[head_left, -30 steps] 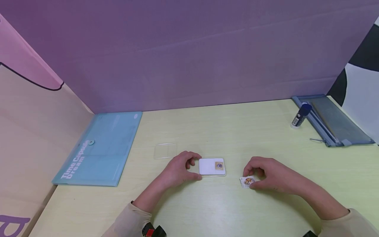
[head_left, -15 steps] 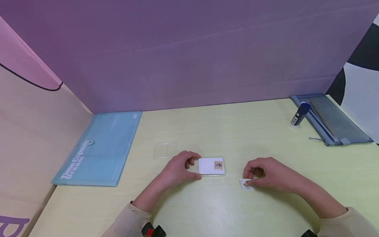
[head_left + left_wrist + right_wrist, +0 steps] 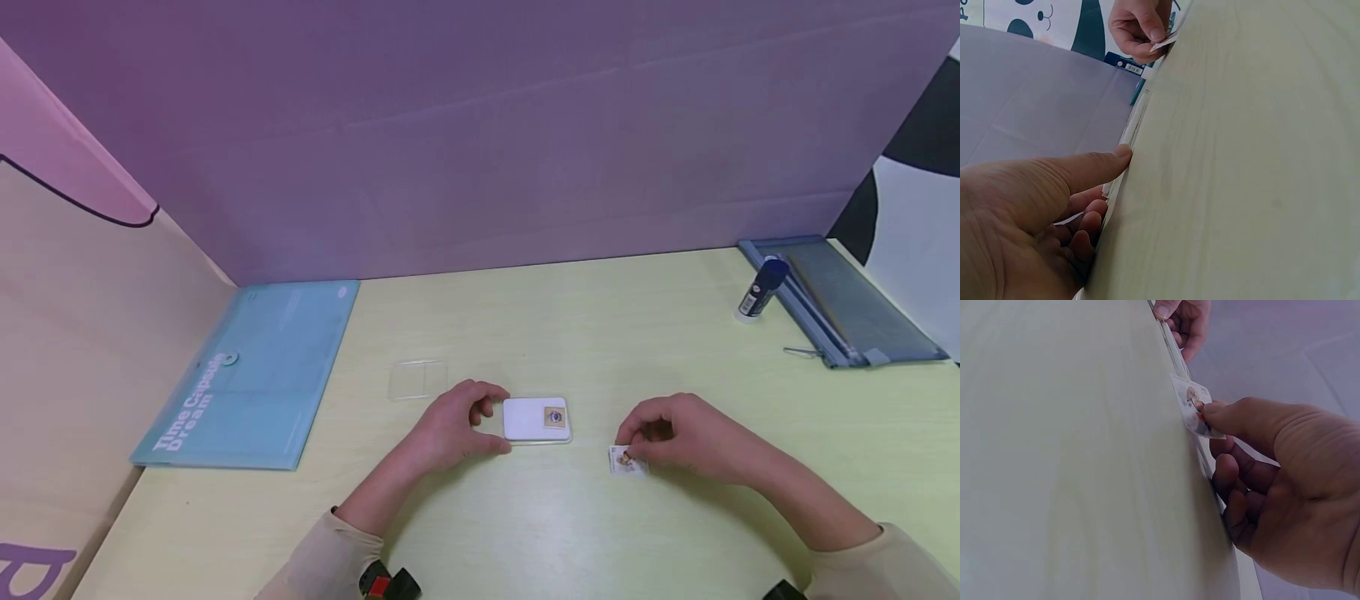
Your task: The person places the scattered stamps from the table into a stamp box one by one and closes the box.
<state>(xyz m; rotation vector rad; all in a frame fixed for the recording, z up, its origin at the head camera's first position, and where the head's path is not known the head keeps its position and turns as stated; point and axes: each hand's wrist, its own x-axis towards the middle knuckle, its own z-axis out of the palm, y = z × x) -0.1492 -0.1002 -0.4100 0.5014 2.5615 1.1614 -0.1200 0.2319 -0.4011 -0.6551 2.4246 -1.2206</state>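
Note:
My left hand (image 3: 453, 425) grips the left end of a white rounded card (image 3: 525, 419), thumb at the near corner and fingers at the far one. The card lies flat over what looks like a clear plastic piece, whose near edge peeks out. Toward its right end sits a small tan stamp (image 3: 555, 417) with a dark round motif. To the right, my right hand (image 3: 682, 439) pinches a small white stamp (image 3: 1188, 400) with a coloured picture, thumb over its face. Part of that picture is hidden by the thumb. The held stamp is tilted, just above the table.
A clear plastic lid-like piece (image 3: 417, 380) lies beyond my left hand. At the left is a blue document folder (image 3: 255, 375). A glue stick (image 3: 761, 289) stands by a blue-grey mesh zip pouch (image 3: 862, 300) at the back right. A purple partition (image 3: 480, 142) bounds the table's back.
The right thumb has slid further over the held stamp, covering more of its picture, and the stamp has turned slightly. My left hand and the white card stay in place.

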